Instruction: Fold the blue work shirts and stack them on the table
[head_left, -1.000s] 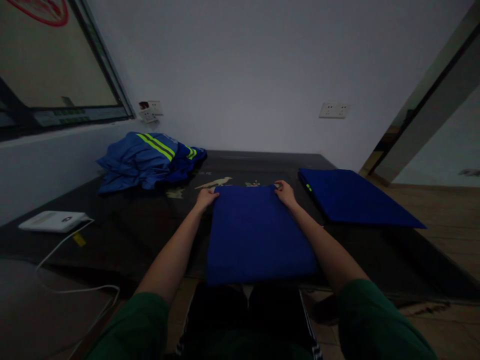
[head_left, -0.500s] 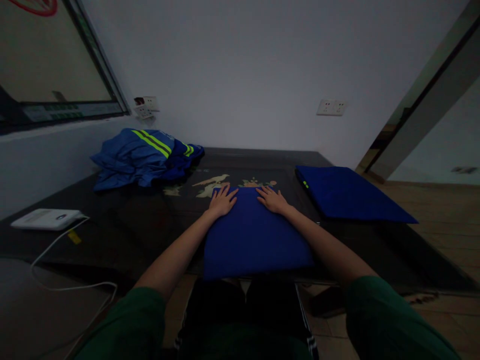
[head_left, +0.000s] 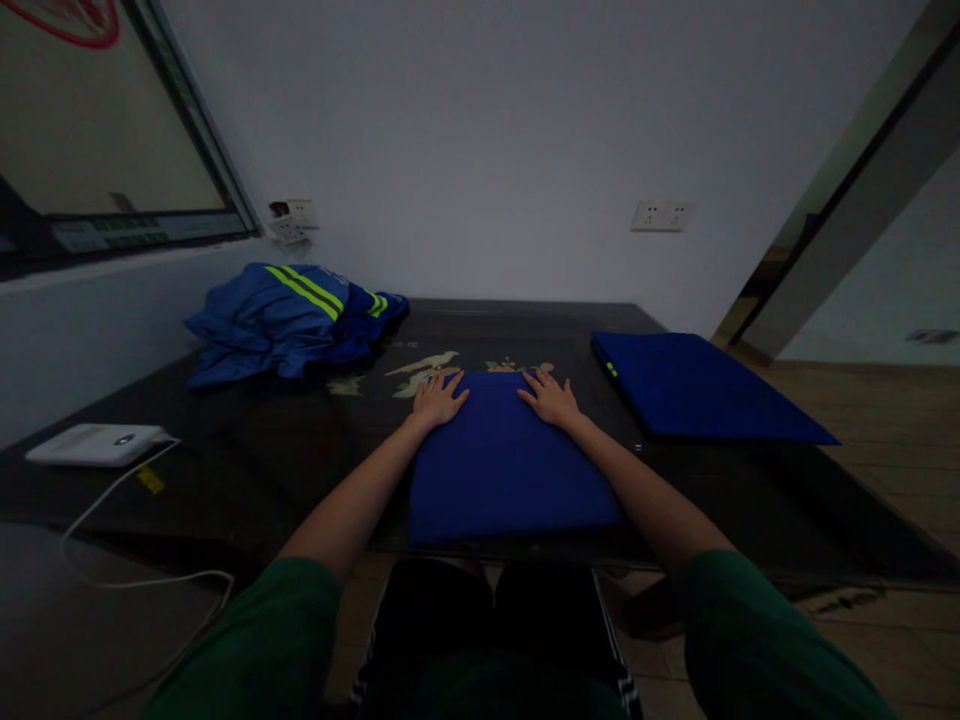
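Note:
A folded blue garment [head_left: 510, 470] lies flat on the dark table in front of me, its near edge close to the table's front edge. My left hand [head_left: 440, 400] rests on its far left corner, fingers spread and palm down. On the far right corner lies my right hand [head_left: 550, 399], also flat with the fingers apart. Neither hand grips the cloth. To the right sits another folded blue garment [head_left: 697, 388] with a small yellow-green strip showing at its left edge.
A crumpled pile of blue clothes [head_left: 277, 320] with yellow-green stripes is at the back left of the table [head_left: 510, 315]. A white device [head_left: 97, 444] with a white cable [head_left: 112, 490] lies at the left. Wall sockets [head_left: 660, 216] are behind.
Both hands have shifted slightly outward along the far edge of the garment. Its near edge now sits a little farther from me.

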